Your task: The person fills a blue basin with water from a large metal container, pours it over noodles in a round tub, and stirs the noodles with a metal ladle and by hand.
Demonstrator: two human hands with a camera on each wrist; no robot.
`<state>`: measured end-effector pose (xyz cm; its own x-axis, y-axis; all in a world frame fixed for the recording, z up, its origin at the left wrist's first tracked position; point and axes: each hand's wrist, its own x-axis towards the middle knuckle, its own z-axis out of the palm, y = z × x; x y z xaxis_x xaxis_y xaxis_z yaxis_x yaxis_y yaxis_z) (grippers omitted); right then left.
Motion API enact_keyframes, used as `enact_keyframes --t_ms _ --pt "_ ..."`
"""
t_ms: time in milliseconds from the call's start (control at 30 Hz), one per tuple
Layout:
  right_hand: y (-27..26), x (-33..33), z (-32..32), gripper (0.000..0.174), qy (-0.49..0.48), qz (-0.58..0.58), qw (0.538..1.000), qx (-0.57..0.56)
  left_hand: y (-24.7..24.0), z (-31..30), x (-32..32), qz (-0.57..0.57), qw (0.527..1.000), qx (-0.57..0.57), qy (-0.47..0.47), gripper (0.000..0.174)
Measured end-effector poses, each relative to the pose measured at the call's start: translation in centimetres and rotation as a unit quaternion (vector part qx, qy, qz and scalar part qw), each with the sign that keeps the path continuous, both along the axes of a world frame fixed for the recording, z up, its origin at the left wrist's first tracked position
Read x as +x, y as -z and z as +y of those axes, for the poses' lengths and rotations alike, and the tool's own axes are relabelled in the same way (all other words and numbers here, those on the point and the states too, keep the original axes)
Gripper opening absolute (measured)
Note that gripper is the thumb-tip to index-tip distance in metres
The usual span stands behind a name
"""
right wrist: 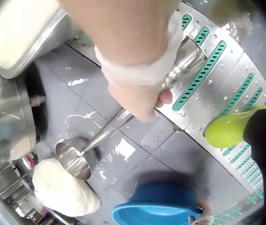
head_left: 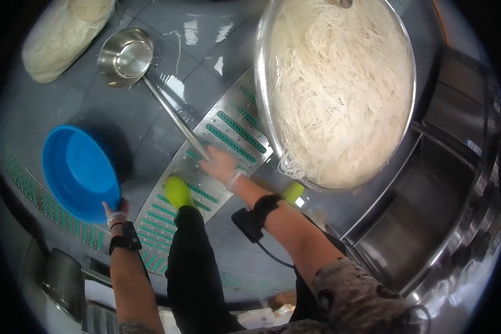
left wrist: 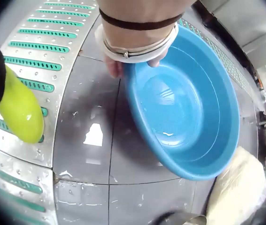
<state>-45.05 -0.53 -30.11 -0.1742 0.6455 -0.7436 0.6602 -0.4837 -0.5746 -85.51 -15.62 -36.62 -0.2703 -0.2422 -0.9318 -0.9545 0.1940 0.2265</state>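
Observation:
My right hand (head_left: 220, 166) is curled round the handle of a long metal ladle (head_left: 175, 119), whose bowl points away from me at the upper left. In the right wrist view the ladle bowl (right wrist: 73, 159) shows no contents. My left hand (head_left: 116, 212) grips the near rim of a blue basin (head_left: 80, 172), with the thumb at the rim and fingers partly hidden. Seen from the left wrist, the basin (left wrist: 170, 103) is tilted and holds no objects. A large metal vat (head_left: 263, 100) full of pale noodles (head_left: 339, 94) stands to the right of the ladle.
A filled pale bag (head_left: 67, 39) lies on the wet tiled floor at the upper left. Under the ladle handle runs a metal drain grate (head_left: 222, 128) with green slots. A yellow-green shoe (head_left: 178, 192) stands on it. Metal sinks (head_left: 412, 217) are at the right.

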Motion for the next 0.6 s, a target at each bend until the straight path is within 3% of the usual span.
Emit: enact_keyframes --t_ms 33,100,133,200,233,300,333,367,400,467,500,533,600 --pt "-0.3 -0.3 0.7 0.036 0.005 -0.01 1.0 0.002 1.0 -0.5 -0.8 -0.01 1.0 0.002 0.005 0.074" --pt "-1.2 -0.4 1.7 0.048 -0.073 -0.023 0.992 -0.102 3.4 -2.0 -1.2 0.102 0.995 0.011 0.005 0.044" --pt "-0.8 -0.3 1.0 0.048 -0.07 -0.03 0.992 -0.1 3.9 -2.0 -1.2 0.16 0.987 0.016 0.002 0.03" --pt "0.4 -0.3 -2.0 0.06 -0.079 -0.119 0.987 0.069 2.0 -0.7 -0.4 0.164 0.985 0.05 -0.032 0.027" --pt "-0.5 -0.3 -2.4 0.06 -0.078 -0.118 0.987 0.074 0.7 0.2 -0.4 0.172 0.979 0.084 -0.067 0.025" --pt "-3.6 0.6 -3.0 0.061 -0.077 -0.06 0.995 -0.03 -1.3 0.1 -2.7 0.162 0.978 0.112 -0.066 0.022" --pt "-5.1 0.8 -4.1 0.056 -0.064 -0.054 0.996 -0.018 -2.4 0.1 -3.9 0.15 0.977 0.137 -0.063 0.019" --pt "-7.0 0.9 -5.0 0.05 -0.048 -0.049 0.998 -0.006 -3.5 -0.6 -5.1 0.265 0.943 0.079 0.185 0.017" --pt "-10.9 0.7 -4.0 0.051 -0.051 -0.036 0.997 -0.051 -4.8 -1.6 -6.3 0.365 0.833 0.014 0.415 0.015" --pt "-17.2 0.8 -3.2 0.055 -0.023 -0.018 0.995 -0.096 -8.2 -2.1 -8.2 0.33 0.836 0.098 0.427 0.013" --pt "-19.2 0.6 -3.9 0.06 0.009 -0.01 0.995 -0.099 -12.9 -0.6 -5.8 0.314 0.87 0.098 0.367 0.014" --pt "-21.8 0.0 -4.0 0.06 0.019 -0.011 0.996 -0.083 -15.1 0.4 -5.7 0.158 0.962 0.151 0.163 0.022" --pt "-27.0 -1.6 -3.6 0.075 0.163 0.113 0.966 -0.168 -22.1 1.7 -4.2 0.149 0.946 0.195 0.214 0.033"
